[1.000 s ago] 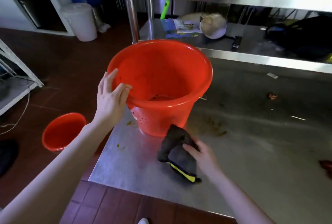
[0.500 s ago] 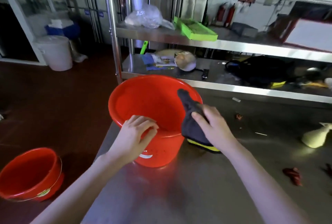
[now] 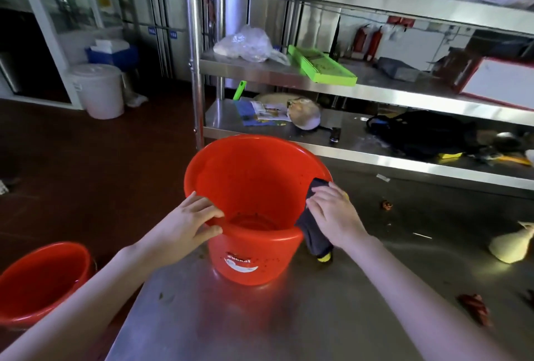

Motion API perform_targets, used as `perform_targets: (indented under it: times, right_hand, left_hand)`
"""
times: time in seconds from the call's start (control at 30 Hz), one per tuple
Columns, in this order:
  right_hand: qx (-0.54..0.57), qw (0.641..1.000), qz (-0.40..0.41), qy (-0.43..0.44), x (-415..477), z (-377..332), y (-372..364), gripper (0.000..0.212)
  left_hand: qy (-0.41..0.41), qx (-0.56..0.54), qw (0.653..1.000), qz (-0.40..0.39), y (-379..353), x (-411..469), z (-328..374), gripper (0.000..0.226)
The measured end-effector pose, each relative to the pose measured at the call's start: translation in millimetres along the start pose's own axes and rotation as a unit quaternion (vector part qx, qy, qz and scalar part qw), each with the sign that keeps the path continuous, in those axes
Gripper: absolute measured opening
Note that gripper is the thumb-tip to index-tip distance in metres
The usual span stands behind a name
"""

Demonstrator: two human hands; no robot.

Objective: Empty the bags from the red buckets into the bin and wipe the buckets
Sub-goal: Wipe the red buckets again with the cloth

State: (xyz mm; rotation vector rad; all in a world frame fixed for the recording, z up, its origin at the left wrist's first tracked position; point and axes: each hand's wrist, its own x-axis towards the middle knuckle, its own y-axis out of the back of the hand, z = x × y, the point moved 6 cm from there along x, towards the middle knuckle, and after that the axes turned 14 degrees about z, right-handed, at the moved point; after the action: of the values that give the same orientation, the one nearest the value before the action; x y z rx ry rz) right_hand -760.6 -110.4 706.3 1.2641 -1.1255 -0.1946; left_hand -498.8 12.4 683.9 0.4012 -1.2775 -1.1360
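A single head-worn wide-angle view looks forward and down, close over the steel tabletop (image 3: 318, 317). Shelves (image 3: 375, 91) fill the background ahead, with floor (image 3: 86, 172) at left.

White lettering (image 3: 237, 259) on the red bucket (image 3: 254, 187) is illegible.

Glossy red plastic bucket (image 3: 254, 187), matt dark cloth (image 3: 313, 230), smooth, reflective stainless-steel table (image 3: 289, 317).
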Motion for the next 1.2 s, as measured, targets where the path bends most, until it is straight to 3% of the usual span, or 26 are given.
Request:
perform_targets:
  times: [0.1,0.2,0.27,0.37,0.43,0.53,0.63,0.77,0.87,1.0,1.1,1.2]
  right_hand:
    - [-0.02,0.994,0.106,0.013,-26.7,-59.6,-1.2,0.044]
    - [-0.005,0.99,0.144,0.0,-35.4,-102.2,-11.1,0.046]
    - [0.01,0.988,0.149,0.041,-31.0,-96.8,-9.3,0.044]
    - [0.039,0.988,0.109,0.103,-18.8,-47.7,-0.5,0.038]
    - [0.036,0.995,0.028,0.092,2.0,-6.4,0.8,0.039]
    - [0.022,0.998,-0.036,0.047,21.7,27.8,-9.5,0.036]
    - [0.044,0.998,0.039,-0.02,6.5,1.3,-9.5,0.041]
    - [0.017,0.987,0.157,-0.018,-35.8,-75.6,-8.4,0.037]
    - [0.042,0.986,0.16,0.022,-35.1,-79.5,-2.7,0.035]
    - [0.034,0.996,0.041,0.071,-12.2,-24.2,0.0,0.04]
    - [0.022,0.998,0.004,0.058,3.2,21.5,-3.7,0.034]
    - [0.035,0.999,0.036,0.011,6.3,32.8,-3.2,0.035]
  left_hand:
    - [-0.006,-0.005,0.999,0.035,-4.3,-0.2,17.0,0.05]
    - [0.012,-0.018,0.997,0.07,-10.6,-3.0,29.5,0.048]
    - [0.047,-0.027,0.997,0.063,-12.8,-3.1,30.7,0.053]
    - [0.079,-0.022,0.995,0.057,-15.5,-2.2,33.3,0.036]
    - [0.087,-0.026,0.994,0.059,-19.6,-3.1,37.6,0.026]
    - [0.086,-0.012,0.992,0.087,-18.6,-6.9,41.0,0.044]
    - [0.086,0.004,0.991,0.107,-18.0,-7.3,44.5,0.048]
    - [0.104,0.026,0.985,0.136,-27.3,-4.1,73.0,0.033]
    - [0.114,-0.035,0.987,0.107,-20.2,-5.6,71.1,0.045]
    - [0.035,0.035,0.999,0.009,10.6,-12.8,24.7,0.067]
    - [0.017,0.045,0.998,-0.028,12.6,-14.3,7.2,0.059]
    - [-0.003,0.095,0.995,-0.01,-9.1,-6.6,23.8,0.05]
